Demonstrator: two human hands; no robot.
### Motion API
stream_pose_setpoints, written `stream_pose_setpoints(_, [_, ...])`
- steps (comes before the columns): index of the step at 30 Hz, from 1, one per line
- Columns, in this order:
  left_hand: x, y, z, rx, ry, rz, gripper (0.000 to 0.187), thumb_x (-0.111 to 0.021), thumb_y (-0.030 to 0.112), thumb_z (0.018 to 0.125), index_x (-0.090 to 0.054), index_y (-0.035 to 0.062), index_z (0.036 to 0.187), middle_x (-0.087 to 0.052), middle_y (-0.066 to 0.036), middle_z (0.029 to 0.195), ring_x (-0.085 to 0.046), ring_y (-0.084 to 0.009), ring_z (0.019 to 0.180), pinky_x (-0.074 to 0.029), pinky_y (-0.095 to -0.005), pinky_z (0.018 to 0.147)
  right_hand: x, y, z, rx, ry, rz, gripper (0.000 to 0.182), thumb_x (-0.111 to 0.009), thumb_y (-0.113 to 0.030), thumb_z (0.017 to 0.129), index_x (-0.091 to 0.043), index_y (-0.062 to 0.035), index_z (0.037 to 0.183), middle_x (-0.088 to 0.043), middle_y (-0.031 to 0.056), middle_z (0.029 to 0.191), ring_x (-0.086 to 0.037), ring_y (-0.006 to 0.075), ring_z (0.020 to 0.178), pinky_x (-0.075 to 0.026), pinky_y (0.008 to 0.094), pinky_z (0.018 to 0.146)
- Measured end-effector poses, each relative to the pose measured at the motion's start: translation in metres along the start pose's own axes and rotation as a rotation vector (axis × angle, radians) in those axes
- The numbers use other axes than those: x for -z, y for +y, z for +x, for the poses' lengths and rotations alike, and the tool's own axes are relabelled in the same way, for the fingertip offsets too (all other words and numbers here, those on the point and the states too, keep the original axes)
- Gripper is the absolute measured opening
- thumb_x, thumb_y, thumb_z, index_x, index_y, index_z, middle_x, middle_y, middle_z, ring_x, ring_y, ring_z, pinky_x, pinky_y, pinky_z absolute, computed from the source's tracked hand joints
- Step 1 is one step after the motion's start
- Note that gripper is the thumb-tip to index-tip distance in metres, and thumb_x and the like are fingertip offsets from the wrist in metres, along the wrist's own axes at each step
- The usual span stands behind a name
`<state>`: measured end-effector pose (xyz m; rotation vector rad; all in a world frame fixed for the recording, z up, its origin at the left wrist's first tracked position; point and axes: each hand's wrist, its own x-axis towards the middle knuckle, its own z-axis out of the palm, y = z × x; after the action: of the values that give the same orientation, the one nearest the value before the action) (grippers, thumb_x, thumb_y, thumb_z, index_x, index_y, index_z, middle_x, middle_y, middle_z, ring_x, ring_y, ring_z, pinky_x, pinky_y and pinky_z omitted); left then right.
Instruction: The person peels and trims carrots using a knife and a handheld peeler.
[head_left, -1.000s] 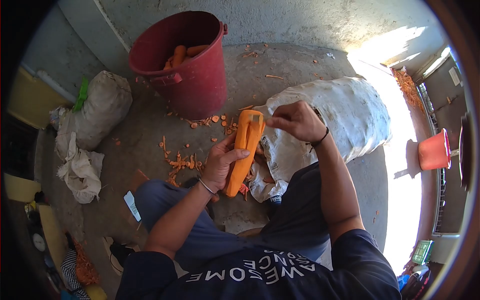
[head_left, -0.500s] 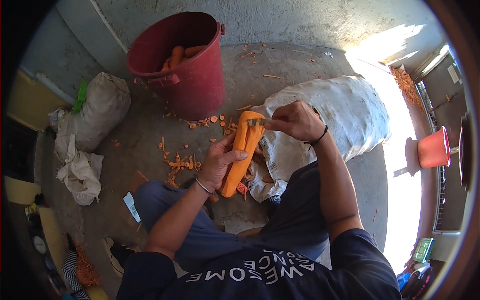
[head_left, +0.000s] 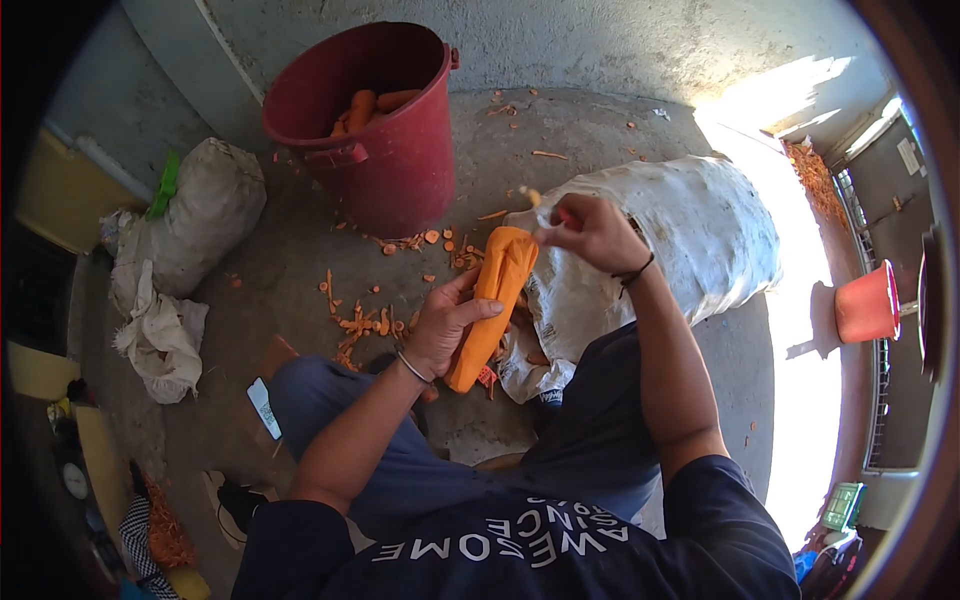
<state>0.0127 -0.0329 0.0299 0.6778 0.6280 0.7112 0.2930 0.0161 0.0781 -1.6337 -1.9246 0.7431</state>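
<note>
A carrot (head_left: 501,279), held mid-frame.
Left hand (head_left: 449,322) clamps its middle, probably to leave the top free; right hand (head_left: 595,236) pinches something blurred, perhaps a blade (head_left: 531,196), just above.

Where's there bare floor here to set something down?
Nearly bare floor lies between the right arm, the large white sack and the sunlit strip. Another patch lies between the left-side sack and the carrot shavings. Scraps crowd the floor from the red bucket to the left hand.
</note>
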Motion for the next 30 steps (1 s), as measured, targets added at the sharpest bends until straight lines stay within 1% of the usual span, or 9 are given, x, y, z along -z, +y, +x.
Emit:
stream_pose_setpoints(3, [0.000,-0.003,0.004,-0.025,0.020,0.010,0.068,-0.077,0.005,0.089,-0.050,-0.0003,0.151,-0.070,-0.011,0.114,-0.073,-0.0175,0.087,-0.064,-0.0315,0.075,-0.015,-0.026,-0.007,0.082,-0.044,-0.081,0.068,-0.084,-0.062,0.080,-0.071,0.0027,0.099,-0.067,0.0176,0.077,-0.070,0.0327,0.075,-0.053,0.0428,0.071])
stream_pose_setpoints(5, [0.001,-0.003,0.005,-0.040,0.033,0.026,0.067,-0.076,0.005,0.090,-0.050,-0.0003,0.150,-0.070,-0.011,0.113,-0.073,-0.0180,0.086,-0.065,-0.0323,0.073,-0.017,-0.023,-0.002,0.064,-0.044,-0.118,0.060,-0.084,-0.053,0.082,-0.069,0.0023,0.099,-0.068,0.0183,0.078,-0.070,0.0359,0.077,-0.053,0.0449,0.072])
stream_pose_setpoints(7, [-0.002,0.004,0.002,0.026,-0.018,-0.019,0.062,-0.075,0.005,0.091,-0.051,-0.0005,0.148,-0.070,-0.013,0.113,-0.073,-0.0193,0.085,-0.067,-0.0351,0.067,-0.018,-0.001,0.011,-0.109,0.331,-0.079,0.051,-0.083,-0.044,0.082,-0.068,0.0017,0.098,-0.070,0.0187,0.080,-0.071,0.0383,0.077,-0.054,0.0464,0.073])
stream_pose_setpoints(8, [-0.002,0.005,0.002,0.025,-0.018,-0.017,0.062,-0.075,0.005,0.091,-0.051,-0.0005,0.148,-0.070,-0.013,0.113,-0.073,-0.0193,0.085,-0.067,-0.0351,0.067,-0.014,0.008,0.012,-0.166,0.362,-0.073,0.043,-0.079,-0.037,0.084,-0.069,0.0013,0.100,-0.071,0.0200,0.084,-0.072,0.0379,0.082,-0.054,0.0462,0.075])
stream_pose_setpoints(16, [0.003,-0.005,0.011,0.072,-0.039,-0.144,0.059,-0.071,0.004,0.092,-0.050,0.0007,0.147,-0.070,-0.015,0.112,-0.075,-0.0221,0.088,-0.067,-0.0370,0.064,-0.008,0.009,0.008,-0.234,0.178,-0.041,0.043,-0.074,-0.037,0.090,-0.071,0.0025,0.106,-0.072,0.0211,0.090,-0.072,0.0369,0.092,-0.054,0.0434,0.082])
stream_pose_setpoints(19, [-0.001,-0.005,0.012,0.041,-0.017,-0.132,0.061,-0.072,0.003,0.091,-0.050,0.0008,0.148,-0.070,-0.015,0.112,-0.074,-0.0219,0.086,-0.067,-0.0369,0.066,-0.009,0.012,0.009,-0.131,0.228,0.026,0.039,-0.068,-0.034,0.097,-0.070,0.0040,0.104,-0.072,0.0177,0.088,-0.074,0.0309,0.088,-0.054,0.0420,0.080])
stream_pose_setpoints(24, [0.003,-0.017,0.021,-0.094,0.103,-0.171,0.053,-0.069,0.016,0.101,-0.050,0.0042,0.149,-0.071,-0.011,0.113,-0.074,-0.0200,0.090,-0.066,-0.0356,0.072,-0.012,0.000,0.006,-0.274,-0.027,0.506,0.036,-0.055,-0.030,0.109,-0.067,0.0037,0.111,-0.070,0.0103,0.081,-0.070,0.0153,0.062,-0.054,0.0317,0.055])
stream_pose_setpoints(29, [0.008,-0.014,0.024,-0.167,0.177,-0.219,0.048,-0.062,0.033,0.108,-0.052,0.0079,0.147,-0.071,-0.006,0.116,-0.073,-0.0178,0.094,-0.064,-0.0335,0.080,-0.035,-0.030,-0.002,-0.249,-0.054,0.524,0.033,-0.054,-0.031,0.112,-0.063,0.0012,0.111,-0.067,0.0055,0.078,-0.062,0.0115,0.048,-0.048,0.0278,0.042])
stream_pose_setpoints(30, [0.009,-0.013,0.026,-0.232,0.177,-0.218,0.046,-0.062,0.033,0.108,-0.054,0.0093,0.146,-0.069,-0.004,0.122,-0.069,-0.0163,0.105,-0.059,-0.0337,0.089,-0.042,-0.033,-0.004,-0.200,-0.068,0.513,0.033,-0.054,-0.031,0.112,-0.063,0.0012,0.110,-0.067,0.0055,0.078,-0.062,0.0111,0.048,-0.048,0.0277,0.042])
